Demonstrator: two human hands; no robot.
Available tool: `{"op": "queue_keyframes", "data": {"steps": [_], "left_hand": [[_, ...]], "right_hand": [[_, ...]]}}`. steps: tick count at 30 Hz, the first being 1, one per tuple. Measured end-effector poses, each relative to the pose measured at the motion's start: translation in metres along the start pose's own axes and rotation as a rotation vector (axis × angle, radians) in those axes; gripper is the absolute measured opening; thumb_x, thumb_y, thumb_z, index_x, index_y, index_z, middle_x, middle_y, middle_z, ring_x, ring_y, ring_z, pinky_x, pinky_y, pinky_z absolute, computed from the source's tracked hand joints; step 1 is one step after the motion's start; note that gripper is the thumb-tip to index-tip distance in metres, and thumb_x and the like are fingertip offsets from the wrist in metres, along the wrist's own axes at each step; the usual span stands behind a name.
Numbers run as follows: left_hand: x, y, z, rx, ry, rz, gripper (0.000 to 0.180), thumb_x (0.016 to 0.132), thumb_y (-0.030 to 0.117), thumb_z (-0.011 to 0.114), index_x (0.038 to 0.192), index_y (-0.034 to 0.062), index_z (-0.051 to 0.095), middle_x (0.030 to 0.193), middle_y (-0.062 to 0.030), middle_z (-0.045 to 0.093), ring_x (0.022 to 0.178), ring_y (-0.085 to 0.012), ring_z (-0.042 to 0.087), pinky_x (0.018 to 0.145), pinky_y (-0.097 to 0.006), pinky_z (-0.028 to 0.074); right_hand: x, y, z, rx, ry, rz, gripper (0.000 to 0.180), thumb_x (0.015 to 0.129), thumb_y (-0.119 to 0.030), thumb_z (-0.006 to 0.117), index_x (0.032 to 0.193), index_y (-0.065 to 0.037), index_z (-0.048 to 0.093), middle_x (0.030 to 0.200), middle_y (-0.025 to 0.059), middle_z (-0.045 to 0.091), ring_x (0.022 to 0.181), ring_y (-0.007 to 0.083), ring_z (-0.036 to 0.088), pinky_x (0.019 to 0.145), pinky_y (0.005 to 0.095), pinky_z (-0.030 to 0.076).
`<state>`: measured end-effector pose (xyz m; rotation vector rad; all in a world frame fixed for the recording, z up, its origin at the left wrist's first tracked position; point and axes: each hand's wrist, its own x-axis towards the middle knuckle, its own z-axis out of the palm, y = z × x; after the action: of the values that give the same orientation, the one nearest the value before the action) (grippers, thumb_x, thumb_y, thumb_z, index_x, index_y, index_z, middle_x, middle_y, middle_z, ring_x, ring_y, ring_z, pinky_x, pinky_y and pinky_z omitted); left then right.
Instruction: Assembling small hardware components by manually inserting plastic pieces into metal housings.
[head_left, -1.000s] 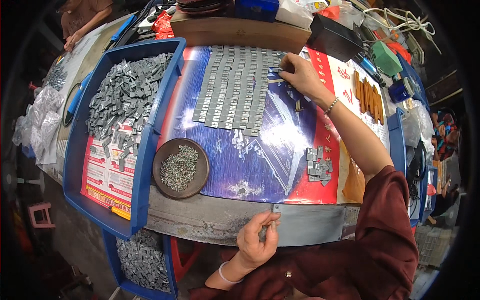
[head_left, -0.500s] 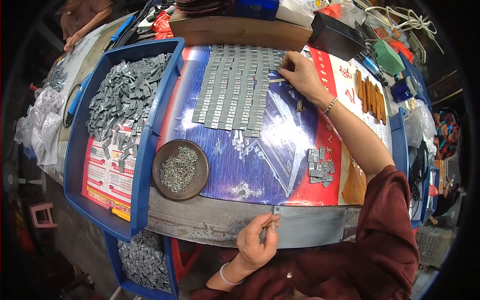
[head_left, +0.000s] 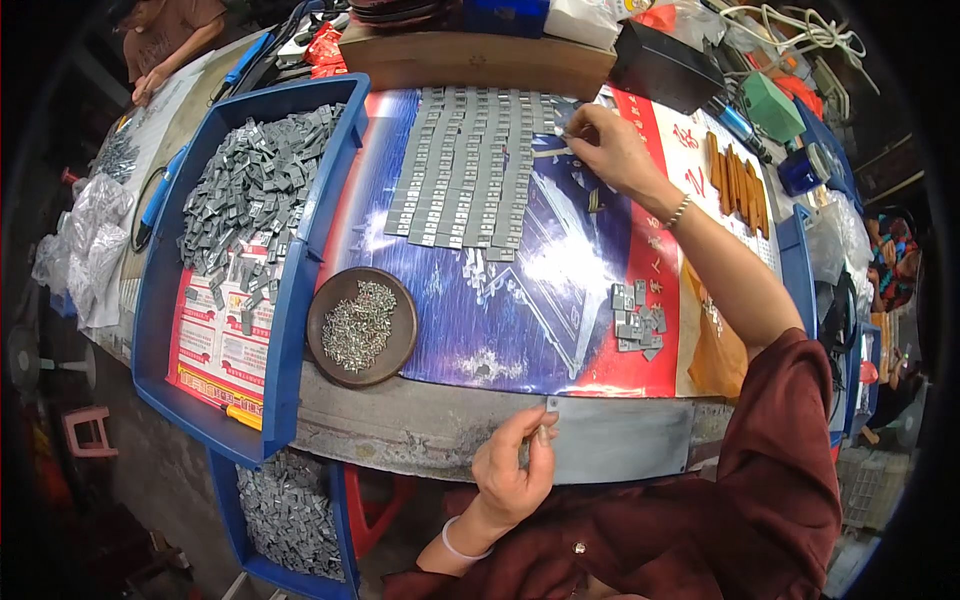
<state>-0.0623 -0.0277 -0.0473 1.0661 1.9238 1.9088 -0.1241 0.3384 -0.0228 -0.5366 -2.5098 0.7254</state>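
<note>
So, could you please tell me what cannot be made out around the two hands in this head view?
- Left hand: pinches a small grey piece at the table edge; its shape is too small to tell.
- Right hand: the fingers cover what they touch at the rows of grey metal pieces.
- Brown dish: its tiny parts are too small to identify.
- Lower blue bin: partly hidden under the table.

Dull grey metal clips [head_left: 470,165], glossy plastic sheet [head_left: 520,290]

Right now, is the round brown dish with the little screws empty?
No, the round brown dish holds a heap of small silvery screws.
</note>
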Motion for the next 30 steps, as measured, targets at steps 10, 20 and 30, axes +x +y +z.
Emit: {"op": "queue_keyframes", "data": {"steps": [10, 20, 30], "left_hand": [[0.000, -0.001, 0.000, -0.018, -0.044, -0.058, 0.021, 0.091, -0.005, 0.050, 0.112, -0.0073, 0.050, 0.093, -0.0165, 0.066, 0.074, -0.0159, 0.065, 0.067, -0.027, 0.055], [-0.003, 0.002, 0.006, 0.036, -0.018, -0.079, 0.020, 0.092, -0.006, 0.049, 0.112, -0.0047, 0.052, 0.092, -0.0134, 0.065, 0.074, -0.0130, 0.063, 0.068, -0.026, 0.053], [-0.008, 0.004, 0.009, 0.087, 0.053, -0.032, 0.020, 0.091, -0.005, 0.053, 0.111, -0.0039, 0.054, 0.095, -0.0120, 0.066, 0.080, -0.0154, 0.064, 0.073, -0.027, 0.053]], "right_hand": [[-0.103, -0.039, -0.084, -0.036, -0.373, 0.097, 0.015, 0.086, -0.008, 0.063, 0.096, 0.002, 0.059, 0.084, 0.0077, 0.064, 0.080, 0.0149, 0.062, 0.076, 0.0289, 0.050], [-0.155, -0.051, -0.080, -0.008, -0.415, -0.092, 0.023, 0.082, -0.006, 0.063, 0.103, -0.003, 0.056, 0.096, 0.0137, 0.063, 0.090, 0.0287, 0.063, 0.079, 0.0368, 0.049], [-0.164, -0.058, -0.076, -0.151, -0.392, -0.063, 0.026, 0.079, -0.006, 0.060, 0.103, -0.003, 0.050, 0.093, 0.0191, 0.056, 0.091, 0.0380, 0.056, 0.079, 0.0443, 0.045]]}}
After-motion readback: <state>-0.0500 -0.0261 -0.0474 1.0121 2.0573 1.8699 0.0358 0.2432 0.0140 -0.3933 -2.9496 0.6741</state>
